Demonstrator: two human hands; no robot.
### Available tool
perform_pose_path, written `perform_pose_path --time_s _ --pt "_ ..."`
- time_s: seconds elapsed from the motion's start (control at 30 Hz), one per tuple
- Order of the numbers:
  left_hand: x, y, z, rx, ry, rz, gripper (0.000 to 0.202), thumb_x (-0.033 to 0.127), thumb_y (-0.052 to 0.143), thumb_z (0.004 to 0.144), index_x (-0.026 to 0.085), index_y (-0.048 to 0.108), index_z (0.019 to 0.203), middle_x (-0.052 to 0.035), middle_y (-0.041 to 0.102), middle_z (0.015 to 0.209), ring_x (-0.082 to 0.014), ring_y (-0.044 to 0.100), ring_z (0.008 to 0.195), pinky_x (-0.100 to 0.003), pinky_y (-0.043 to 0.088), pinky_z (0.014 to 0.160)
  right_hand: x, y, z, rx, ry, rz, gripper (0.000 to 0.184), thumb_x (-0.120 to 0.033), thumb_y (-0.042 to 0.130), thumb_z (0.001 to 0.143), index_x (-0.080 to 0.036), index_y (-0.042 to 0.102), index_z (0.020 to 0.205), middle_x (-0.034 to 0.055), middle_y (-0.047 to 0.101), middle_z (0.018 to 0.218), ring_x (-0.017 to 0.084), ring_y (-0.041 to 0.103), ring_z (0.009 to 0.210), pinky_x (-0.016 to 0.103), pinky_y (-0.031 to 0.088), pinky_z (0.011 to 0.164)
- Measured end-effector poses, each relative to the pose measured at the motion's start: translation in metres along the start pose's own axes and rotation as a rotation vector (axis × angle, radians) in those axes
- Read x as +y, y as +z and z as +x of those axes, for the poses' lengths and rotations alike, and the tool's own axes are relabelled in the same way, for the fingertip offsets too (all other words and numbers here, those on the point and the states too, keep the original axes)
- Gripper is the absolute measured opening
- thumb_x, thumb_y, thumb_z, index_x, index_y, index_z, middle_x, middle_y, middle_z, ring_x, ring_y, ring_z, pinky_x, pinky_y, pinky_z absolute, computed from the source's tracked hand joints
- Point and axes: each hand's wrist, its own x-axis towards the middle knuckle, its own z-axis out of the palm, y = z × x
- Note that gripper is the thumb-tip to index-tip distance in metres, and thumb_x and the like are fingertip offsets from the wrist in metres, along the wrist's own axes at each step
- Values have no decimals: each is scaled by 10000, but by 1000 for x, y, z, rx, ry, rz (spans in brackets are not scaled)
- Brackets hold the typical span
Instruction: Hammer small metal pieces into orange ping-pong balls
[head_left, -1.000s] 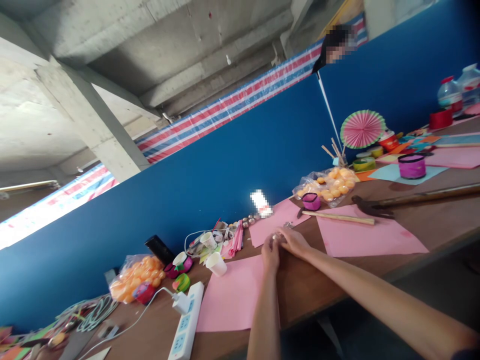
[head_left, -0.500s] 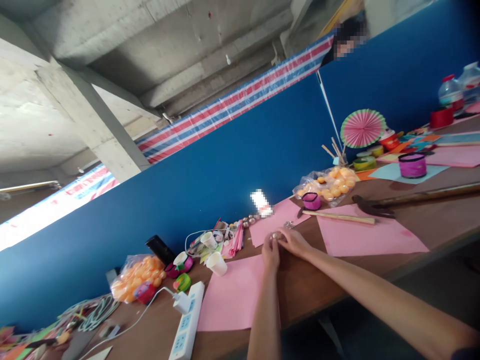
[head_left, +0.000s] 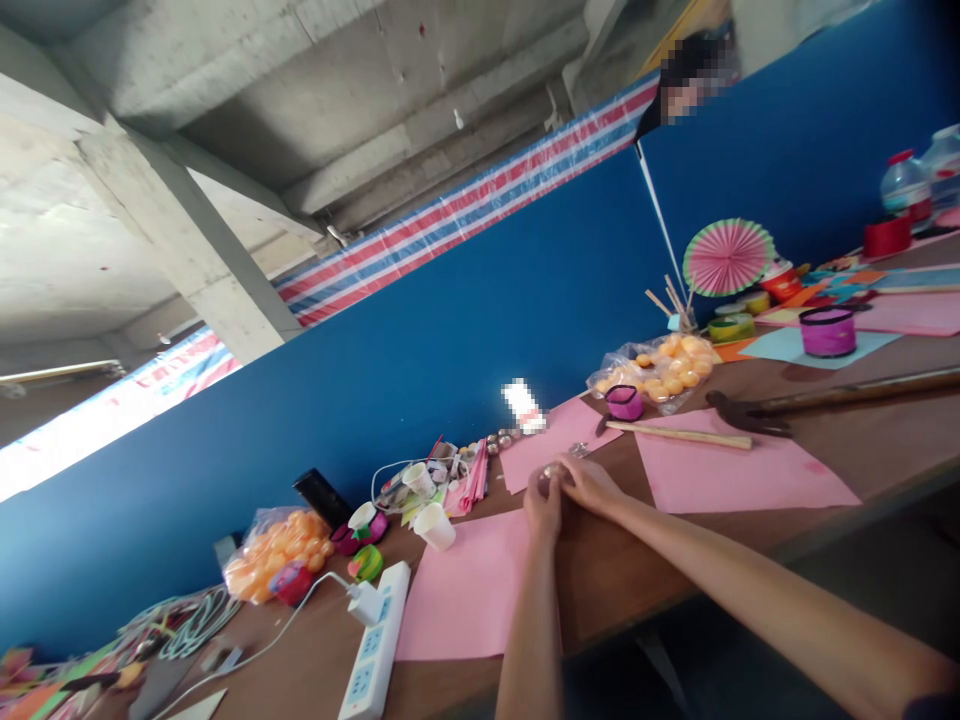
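My left hand (head_left: 543, 502) and my right hand (head_left: 589, 484) meet over the brown table, fingers closed together around a small shiny metallic piece (head_left: 552, 470). The piece is too small and too covered by fingers to name exactly. Just beyond my right fingers lie some small silvery bits (head_left: 577, 450) at the edge of a pink sheet (head_left: 551, 430). Another pink sheet (head_left: 461, 600) lies to the left of my left wrist. Several shiny round beads or bells (head_left: 498, 442) sit in a row by the blue partition.
On the left are a white power strip (head_left: 375, 645), a paper cup (head_left: 435, 527) and a bag of orange balls (head_left: 274, 555). To the right lie a small hammer (head_left: 679, 434), a larger hammer (head_left: 825, 400) and another bag of orange balls (head_left: 664, 370). A person (head_left: 694, 80) is behind the blue partition (head_left: 450, 330).
Both hands stay together at the same spot, with only a slight shift of the fingers around the shiny piece. The view has moved very slightly.
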Motion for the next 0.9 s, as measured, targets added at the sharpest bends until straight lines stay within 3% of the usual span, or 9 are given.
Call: perform_pose_path --time_s 0.13,0.2,0.3,0.43,0.63,0.77,0.9 --pt "3 -1 0 47 -12 11 394 430 651 590 439 551 970 57 689 879 -258 508 1082 -412 373 915 3 3 1 -9 10 -10 286 -200 479 745 -185 497 1031 55 622 918 185 580 828 273 427 710" --pt "4 -2 0 57 -19 23 404 426 659 577 471 542 961 74 688 872 -259 481 1113 -418 358 930 3 2 1 -18 -9 -5 365 -176 484 728 -185 471 1093 69 603 1009 188 564 908 282 423 762" --pt "5 -3 0 36 -29 49 396 440 625 612 410 557 1000 33 676 949 -261 453 1143 -409 331 956 0 0 0 -48 -62 5 452 -130 470 711 -209 447 1156 61 558 1126 182 518 1018 289 394 847" --pt "6 -3 1 -3 -44 83 410 462 558 674 299 567 1050 -35 646 1040 -254 433 1162 -366 310 975 -4 -4 0 -80 -97 1 379 -134 433 749 -221 486 1114 50 579 1088 176 520 1004 281 398 835" --pt "7 -3 -1 -29 -51 89 435 467 593 633 377 549 1056 25 649 1038 -258 420 1174 -367 299 986 -5 -3 0 -68 -46 -45 243 -192 409 805 -198 499 1031 59 603 976 175 547 904 263 400 756" --pt "8 -2 -1 -13 -53 79 509 495 591 617 369 516 1104 13 642 1054 -247 403 1190 -361 283 999 -3 -1 0 -54 12 -83 191 -237 418 813 -182 494 980 57 606 895 169 558 818 250 391 694" --pt "8 -3 -1 -1 -40 76 383 487 584 627 462 534 1007 57 662 992 -232 423 1174 -352 322 971 -1 1 0 -53 38 -106 183 -279 456 796 -180 499 943 51 608 851 169 563 766 244 387 657"
